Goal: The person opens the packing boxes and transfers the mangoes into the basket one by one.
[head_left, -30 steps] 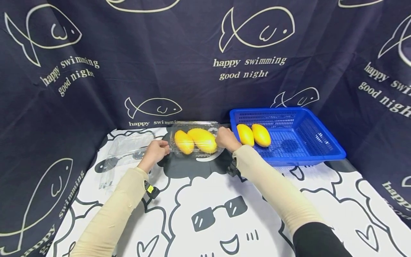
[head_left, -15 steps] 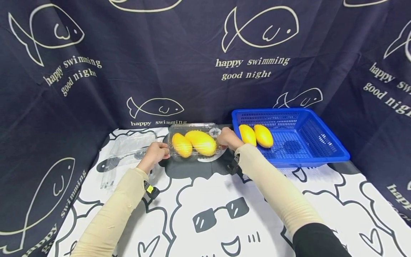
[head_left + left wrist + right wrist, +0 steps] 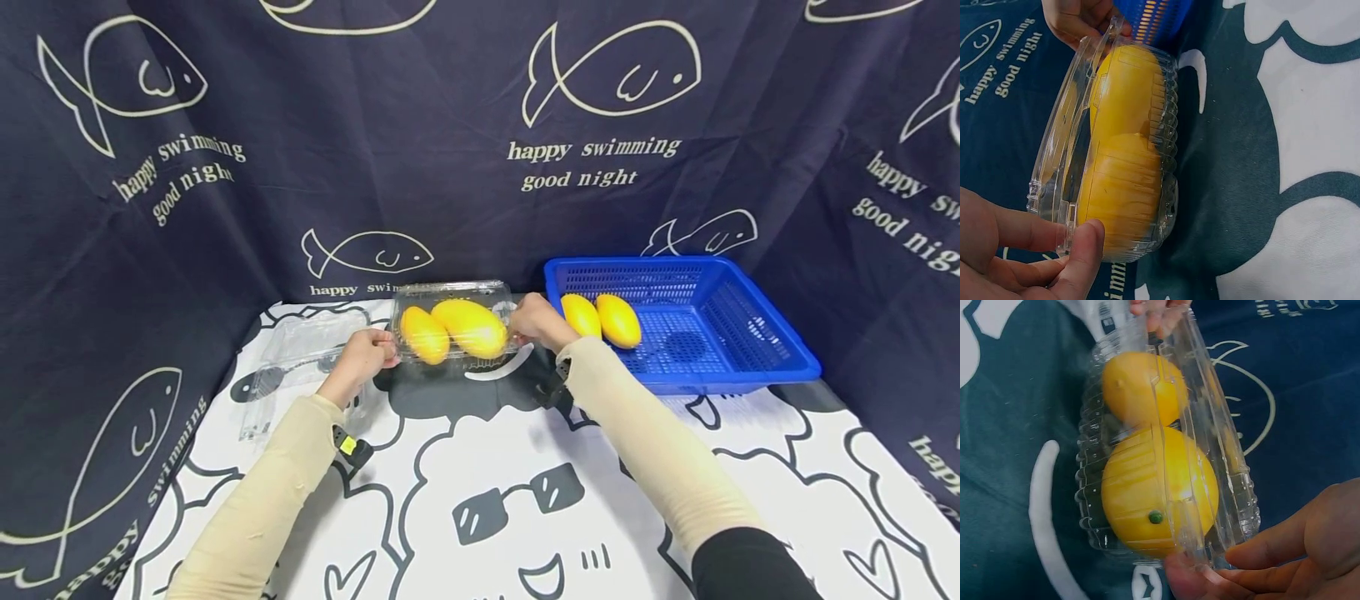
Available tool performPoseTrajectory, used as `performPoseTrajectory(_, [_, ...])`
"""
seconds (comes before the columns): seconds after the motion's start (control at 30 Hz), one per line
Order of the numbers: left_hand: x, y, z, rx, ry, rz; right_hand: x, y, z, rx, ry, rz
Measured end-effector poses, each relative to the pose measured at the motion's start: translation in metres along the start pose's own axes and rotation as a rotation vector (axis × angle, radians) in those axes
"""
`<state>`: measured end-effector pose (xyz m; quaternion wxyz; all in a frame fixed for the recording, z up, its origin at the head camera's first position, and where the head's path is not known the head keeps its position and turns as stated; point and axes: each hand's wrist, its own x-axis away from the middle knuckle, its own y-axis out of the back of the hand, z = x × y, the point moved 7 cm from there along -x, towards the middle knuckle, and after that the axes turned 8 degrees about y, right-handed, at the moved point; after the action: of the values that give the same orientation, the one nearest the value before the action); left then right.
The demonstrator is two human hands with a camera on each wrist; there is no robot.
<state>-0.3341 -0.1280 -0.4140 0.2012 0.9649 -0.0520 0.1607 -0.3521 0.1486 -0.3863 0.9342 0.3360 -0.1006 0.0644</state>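
Clear plastic clamshell [image 3: 483, 293], two mangoes [image 3: 468, 329] inside: slightly farther from blue basket [image 3: 720, 377] than earlier. Left hand [image 3: 363, 355], right hand [image 3: 537, 321]: fingers pinching opposite ends

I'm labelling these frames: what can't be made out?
Head view: lower end of the left fruit in the blue basket, behind the right arm.
Left wrist view: part of the right hand, past the top edge.
Right wrist view: striped print, too small and blurred to read.
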Motion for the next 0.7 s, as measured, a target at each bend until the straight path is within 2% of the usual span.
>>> performPoseTrajectory(0.2, [0.010,0.004,-0.007,0.011,-0.022,-0.012,0.006,0.011,0.012,0.022,0.077,-0.014])
performPoseTrajectory(0.47, [0.020,0.009,-0.005,0.038,-0.021,-0.004,0.018,0.011,0.017,-0.077,0.102,0.004])
performPoseTrajectory(0.7, [0.039,0.012,-0.006,0.014,-0.065,-0.001,0.033,0.014,0.017,-0.135,0.146,0.024])
